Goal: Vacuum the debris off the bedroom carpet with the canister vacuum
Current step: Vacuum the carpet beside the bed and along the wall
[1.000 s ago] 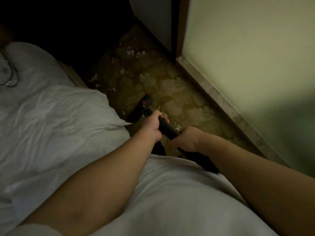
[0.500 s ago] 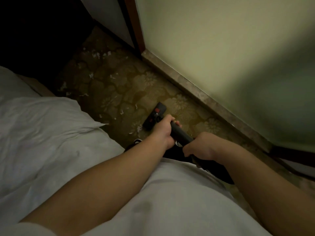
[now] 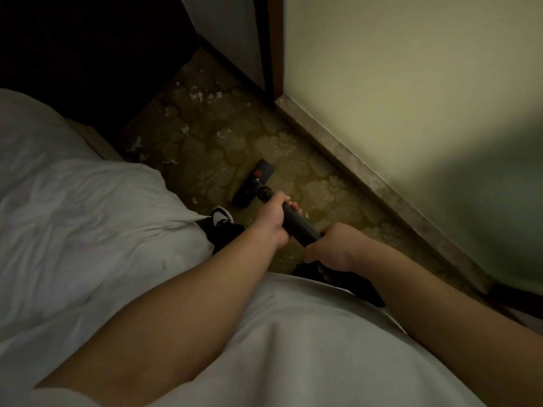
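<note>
A black vacuum wand (image 3: 298,223) runs from my waist down to a black floor head (image 3: 255,183) with a red button, which rests on the patterned olive carpet (image 3: 317,183). My left hand (image 3: 271,220) grips the wand lower down, near the head. My right hand (image 3: 330,245) grips it higher up, close to my body. White scraps of debris (image 3: 202,95) lie scattered on the carpet beyond the head, toward the dark far corner. The canister itself is out of sight.
A bed with white bedding (image 3: 82,218) fills the left side. A pale wall with a stone skirting (image 3: 367,174) runs along the right. A door frame (image 3: 271,48) stands at the far end. My shoe (image 3: 221,218) shows beside the bed.
The view has swung, and both hands keep their grip on the wand. The floor head now sits nearer the skirting, further from the bed than a second ago.
</note>
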The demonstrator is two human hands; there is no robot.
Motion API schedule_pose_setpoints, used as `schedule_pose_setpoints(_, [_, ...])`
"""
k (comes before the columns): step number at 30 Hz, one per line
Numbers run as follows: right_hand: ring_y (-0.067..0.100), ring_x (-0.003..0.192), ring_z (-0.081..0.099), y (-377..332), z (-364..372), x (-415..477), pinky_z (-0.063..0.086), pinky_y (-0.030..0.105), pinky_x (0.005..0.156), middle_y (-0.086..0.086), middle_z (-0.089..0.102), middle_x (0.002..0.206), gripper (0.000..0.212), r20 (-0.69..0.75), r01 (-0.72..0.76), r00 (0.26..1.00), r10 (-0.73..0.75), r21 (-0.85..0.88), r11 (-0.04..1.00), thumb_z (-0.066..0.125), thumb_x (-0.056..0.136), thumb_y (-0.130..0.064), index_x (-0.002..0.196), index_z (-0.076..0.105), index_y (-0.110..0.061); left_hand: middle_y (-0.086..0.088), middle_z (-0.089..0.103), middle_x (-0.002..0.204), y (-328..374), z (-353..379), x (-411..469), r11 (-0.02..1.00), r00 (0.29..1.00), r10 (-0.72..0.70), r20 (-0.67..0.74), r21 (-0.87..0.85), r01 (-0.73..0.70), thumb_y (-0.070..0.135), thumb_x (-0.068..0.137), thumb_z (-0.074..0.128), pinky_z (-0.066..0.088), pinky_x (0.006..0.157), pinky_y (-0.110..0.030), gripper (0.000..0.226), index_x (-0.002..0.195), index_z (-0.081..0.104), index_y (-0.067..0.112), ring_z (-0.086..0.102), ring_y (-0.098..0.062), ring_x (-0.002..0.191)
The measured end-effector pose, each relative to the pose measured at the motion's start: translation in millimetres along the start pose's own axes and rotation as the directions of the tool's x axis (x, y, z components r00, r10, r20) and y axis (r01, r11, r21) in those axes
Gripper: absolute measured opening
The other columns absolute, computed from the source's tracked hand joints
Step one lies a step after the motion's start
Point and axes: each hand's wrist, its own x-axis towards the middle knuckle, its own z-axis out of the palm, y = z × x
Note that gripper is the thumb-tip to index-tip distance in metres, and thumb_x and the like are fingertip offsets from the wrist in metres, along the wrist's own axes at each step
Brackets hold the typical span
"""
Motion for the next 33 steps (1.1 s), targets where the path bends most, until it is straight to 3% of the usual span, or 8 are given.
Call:
schedule_pose_setpoints(4, [0.025, 0.083, 0.076, -74.6, 18.9, 22.7, 0.065, 0.038, 0.080, 0.007, 0.077, 0.093, 0.032, 0.006, 0.038, 0.999, -0.037, -0.114, 0.993, 0.071, 0.085, -0.039, 0.105, 0.073, -0.013, -0.003, 0.050, 0.065, 69.1, -38.0, 13.0, 1.000, 1.000, 0.014, -0.021, -0.018, -0.014, 0.007, 0.095, 0.056, 0.051, 0.064, -0.032, 0.014, 0.082, 0.050, 0.008, 0.050, -0.015, 0.058])
schedule_pose_setpoints(10, [0.016, 0.071, 0.064, -207.2, 55.5, 50.6, 0.043, 0.027, 0.054, 0.001, 0.068, 0.080, 0.024, 0.041, 0.063, 0.998, -0.057, -0.191, 0.980, 0.077, 0.084, -0.038, 0.091, 0.073, -0.016, -0.005, 0.052, 0.066, 187.6, -109.7, 30.9, 0.998, 0.998, 0.027, -0.053, -0.055, -0.030, 0.008, 0.095, 0.056, 0.051, 0.062, -0.032, 0.018, 0.078, 0.050, 0.007, 0.053, -0.016, 0.057])
schedule_pose_setpoints(13, [0.014, 0.065, 0.065, -269.5, 73.1, 66.6, 0.046, 0.025, 0.052, 0.000, 0.070, 0.075, 0.018, 0.070, 0.082, 0.995, -0.070, -0.190, 0.978, 0.078, 0.085, -0.034, 0.082, 0.071, -0.018, -0.002, 0.051, 0.057, 242.6, -141.6, 37.7, 0.997, 0.997, 0.063, -0.046, -0.050, -0.065, 0.010, 0.096, 0.054, 0.052, 0.066, -0.034, 0.023, 0.074, 0.046, 0.010, 0.052, -0.016, 0.055])
schedule_pose_setpoints(17, [0.020, 0.061, 0.071, -334.6, 94.4, 92.2, 0.056, 0.029, 0.058, 0.005, 0.074, 0.073, 0.017, 0.111, 0.106, 0.990, -0.090, -0.145, 0.984, 0.078, 0.084, -0.027, 0.087, 0.073, -0.010, -0.004, 0.051, 0.061, 303.8, -180.4, 49.6, 0.990, 0.990, 0.121, -0.073, -0.066, -0.126, 0.009, 0.095, 0.054, 0.051, 0.070, -0.035, 0.023, 0.074, 0.045, 0.010, 0.052, -0.018, 0.057])
schedule_pose_setpoints(22, [0.022, 0.054, 0.070, -390.4, 118.9, 119.1, 0.056, 0.034, 0.058, 0.008, 0.072, 0.066, 0.019, 0.156, 0.135, 0.981, -0.113, -0.140, 0.981, 0.076, 0.083, -0.024, 0.087, 0.069, -0.007, -0.004, 0.055, 0.053, 358.8, -217.5, 63.0, 0.974, 0.977, 0.175, -0.122, -0.123, -0.190, 0.006, 0.092, 0.058, 0.052, 0.066, -0.033, 0.019, 0.074, 0.050, 0.006, 0.055, -0.019, 0.055])
schedule_pose_setpoints(25, [0.026, 0.063, 0.075, -416.1, 127.1, 131.0, 0.058, 0.035, 0.062, 0.008, 0.075, 0.068, 0.020, 0.155, 0.156, 0.979, -0.129, -0.179, 0.971, 0.078, 0.081, -0.028, 0.085, 0.072, -0.009, -0.006, 0.055, 0.057, 382.8, -230.2, 68.6, 0.966, 0.972, 0.192, -0.137, -0.147, -0.212, 0.005, 0.091, 0.059, 0.054, 0.067, -0.033, 0.017, 0.076, 0.051, 0.005, 0.056, -0.018, 0.055])
schedule_pose_setpoints(29, [0.009, 0.043, 0.066, -441.0, 133.1, 141.4, 0.044, 0.016, 0.042, -0.002, 0.069, 0.054, 0.015, 0.160, 0.181, 0.976, -0.148, -0.219, 0.959, 0.075, 0.086, -0.024, 0.080, 0.067, -0.013, -0.007, 0.056, 0.063, 403.6, -241.7, 76.8, 0.961, 0.963, 0.202, -0.179, -0.152, -0.230, 0.004, 0.091, 0.060, 0.055, 0.066, -0.032, 0.015, 0.078, 0.053, 0.004, 0.057, -0.018, 0.056])
schedule_pose_setpoints(33, [0.004, 0.032, 0.056, -455.3, 131.0, 149.1, 0.037, 0.013, 0.035, 0.003, 0.067, 0.064, 0.015, 0.154, 0.198, 0.974, -0.167, -0.221, 0.955, 0.075, 0.090, -0.023, 0.089, 0.064, -0.013, -0.006, 0.056, 0.063, 417.8, -242.0, 80.7, 0.963, 0.957, 0.216, -0.193, -0.119, -0.241, 0.006, 0.092, 0.059, 0.054, 0.069, -0.032, 0.017, 0.077, 0.053, 0.005, 0.058, -0.019, 0.061])
